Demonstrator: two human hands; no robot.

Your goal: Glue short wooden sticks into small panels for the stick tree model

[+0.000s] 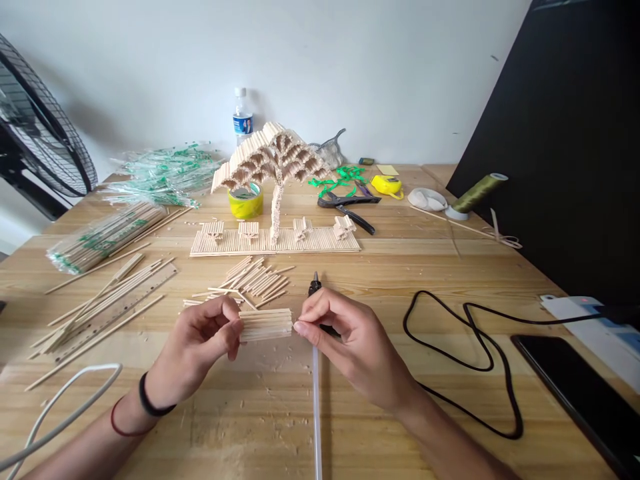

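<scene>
My left hand (200, 343) and my right hand (345, 340) hold a small flat panel of glued wooden sticks (265, 324) between them, just above the table. Left fingers pinch its left end; right fingertips press its right end. Under my right hand lies a glue gun (315, 288) with a black nozzle and a clear glue stick (317, 413) trailing toward me. Behind the panel lies a loose pile of short cut sticks (255, 279). Farther back stands a stick-built tree model (273, 163) on a slatted base (275, 241) with small benches.
Long sticks and a ruler (107, 310) lie at left, with wrapped stick bundles (100, 237) and empty wrappers behind. Yellow tape roll (245, 202), pliers (350, 207), thread spool (477, 193), black cable (480, 363), phone (580, 393) at right, white cable (65, 413), fan (35, 133).
</scene>
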